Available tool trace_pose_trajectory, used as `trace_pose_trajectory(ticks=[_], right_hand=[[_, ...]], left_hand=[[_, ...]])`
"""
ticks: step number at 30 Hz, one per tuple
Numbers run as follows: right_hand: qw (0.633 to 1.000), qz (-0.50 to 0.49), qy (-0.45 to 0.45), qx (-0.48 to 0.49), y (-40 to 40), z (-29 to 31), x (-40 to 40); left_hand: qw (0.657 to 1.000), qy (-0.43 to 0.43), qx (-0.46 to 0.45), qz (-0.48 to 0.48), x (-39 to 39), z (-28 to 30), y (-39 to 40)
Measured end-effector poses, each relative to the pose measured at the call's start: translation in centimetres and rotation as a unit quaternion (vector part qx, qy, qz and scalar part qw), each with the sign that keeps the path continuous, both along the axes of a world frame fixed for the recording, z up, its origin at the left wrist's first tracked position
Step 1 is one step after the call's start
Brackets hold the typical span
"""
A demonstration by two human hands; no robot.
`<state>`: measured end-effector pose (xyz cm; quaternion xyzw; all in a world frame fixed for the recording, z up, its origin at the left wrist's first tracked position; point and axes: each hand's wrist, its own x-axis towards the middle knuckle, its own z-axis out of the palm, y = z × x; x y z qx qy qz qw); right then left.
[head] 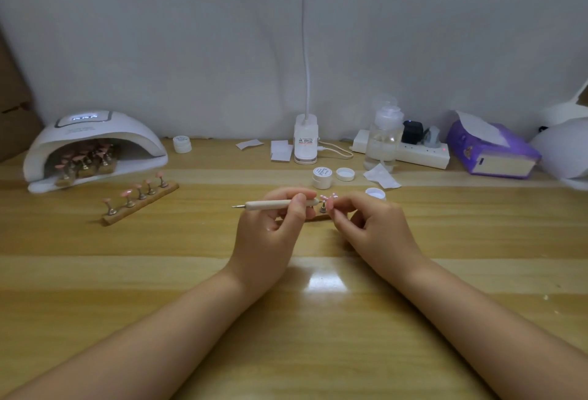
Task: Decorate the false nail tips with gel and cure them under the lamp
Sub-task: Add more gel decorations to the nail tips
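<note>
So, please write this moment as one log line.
left hand: holds dotting pen | right hand: pinches nail tip | curing lamp: stands inside

Two hands are seen: the left hand [270,224] and the right hand [375,227]. One dotting pen [276,205] is held in the left hand. Five pink nail tips are counted on the wooden stand [140,204] left of the left hand. Three gel jars are counted: one closed jar [322,177] beyond the hands, one open jar [375,193] behind the right hand, one far jar [182,144]. One loose lid [345,174] is seen. Inside the one curing lamp [92,145], perhaps three stands are made out.
</note>
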<state>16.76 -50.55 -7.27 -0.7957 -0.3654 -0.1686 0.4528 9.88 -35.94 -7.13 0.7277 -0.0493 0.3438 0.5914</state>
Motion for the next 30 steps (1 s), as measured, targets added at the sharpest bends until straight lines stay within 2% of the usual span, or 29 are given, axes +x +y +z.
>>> trace_pose_trajectory(ticks=[8,30], right_hand=[[0.998,-0.011,-0.053,-0.007,0.03,-0.28,0.09],[0.998,-0.017,-0.059,-0.026,0.1,-0.67,0.32]], left_hand=[[1.0,-0.003,0.013,0.006,-0.19,0.16,-0.29],[1.0,0.001,0.02,0.011,-0.21,0.22,-0.25]])
